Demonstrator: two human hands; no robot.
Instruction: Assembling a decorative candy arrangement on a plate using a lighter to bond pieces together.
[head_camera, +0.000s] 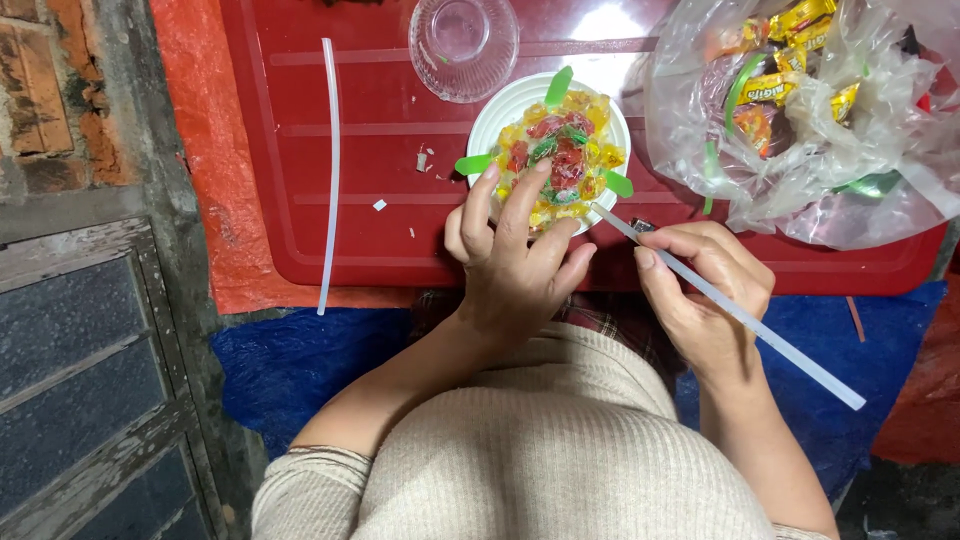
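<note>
My left hand (515, 265) rests open, fingertips on the candy-covered white bowl (548, 150) at twelve o'clock. My right hand (705, 295) grips a long glue stick (730, 310), its axis running ten to four, tip nearest the bowl.

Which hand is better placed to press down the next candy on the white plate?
The left hand: its fingers already rest on the candies on the white plate. The right hand is busy gripping the glue stick.
</note>
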